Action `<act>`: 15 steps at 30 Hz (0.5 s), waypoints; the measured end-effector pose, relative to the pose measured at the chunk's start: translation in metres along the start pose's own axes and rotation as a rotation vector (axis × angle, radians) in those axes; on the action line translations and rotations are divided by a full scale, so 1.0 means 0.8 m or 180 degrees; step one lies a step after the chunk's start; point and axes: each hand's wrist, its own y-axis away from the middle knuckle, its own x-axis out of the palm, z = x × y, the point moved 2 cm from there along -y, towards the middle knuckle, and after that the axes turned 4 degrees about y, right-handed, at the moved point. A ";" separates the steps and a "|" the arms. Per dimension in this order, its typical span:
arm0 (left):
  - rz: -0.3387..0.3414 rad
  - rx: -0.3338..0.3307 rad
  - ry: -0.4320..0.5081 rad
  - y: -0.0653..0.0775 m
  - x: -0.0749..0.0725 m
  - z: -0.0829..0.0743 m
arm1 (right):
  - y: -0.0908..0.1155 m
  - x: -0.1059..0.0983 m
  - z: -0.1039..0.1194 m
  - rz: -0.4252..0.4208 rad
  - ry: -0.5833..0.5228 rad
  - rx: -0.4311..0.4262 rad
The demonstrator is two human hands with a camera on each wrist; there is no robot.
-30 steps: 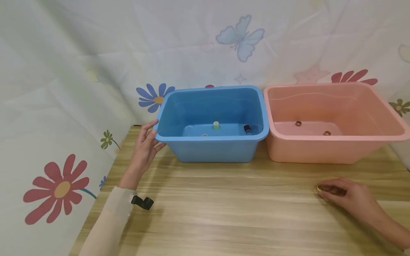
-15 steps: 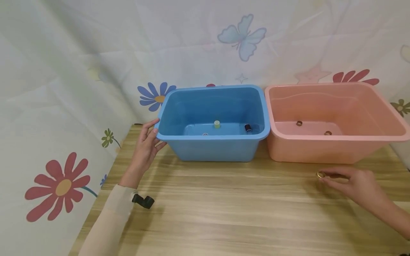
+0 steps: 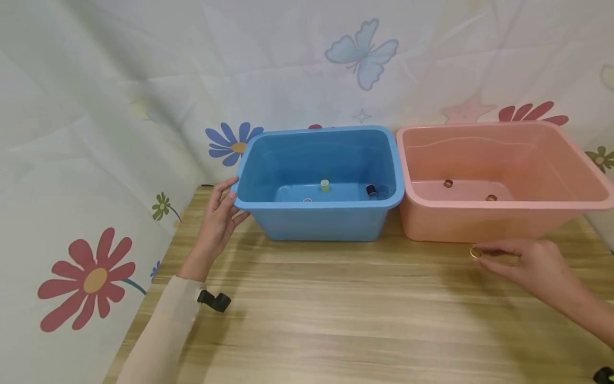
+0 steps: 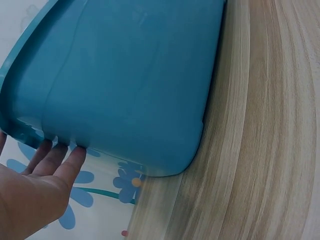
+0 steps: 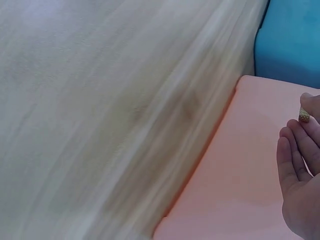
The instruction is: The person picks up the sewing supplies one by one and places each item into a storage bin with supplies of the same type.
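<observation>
My right hand [image 3: 539,266] pinches a gold-coloured ring [image 3: 475,253] between thumb and fingertips, above the table in front of the pink tub. In the right wrist view, the ring [image 5: 304,116] shows a textured band between thumb and finger. My left hand [image 3: 218,221] holds the front left corner of the blue tub's rim [image 3: 316,205]. Several of its fingers [image 4: 52,160] sit under that rim against the outer wall in the left wrist view. On the pink tub's [image 3: 499,205] floor lie a brownish ring [image 3: 448,183] and a second ring [image 3: 491,198].
Inside the blue tub are a pale green cylinder [image 3: 325,185], a dark spool-like piece [image 3: 371,190] and a small whitish round piece [image 3: 307,200]. Both tubs stand side by side on the wooden table [image 3: 336,309]. A printed cloth [image 3: 268,64] hangs behind and at the left.
My right hand has moved up and away from me, toward the pink tub's front wall, carrying the ring. My left hand stays at the blue tub's rim.
</observation>
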 end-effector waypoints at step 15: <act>0.0022 0.0049 0.0058 0.001 0.002 0.001 | -0.013 -0.018 0.012 -0.0051 0.0051 -0.0069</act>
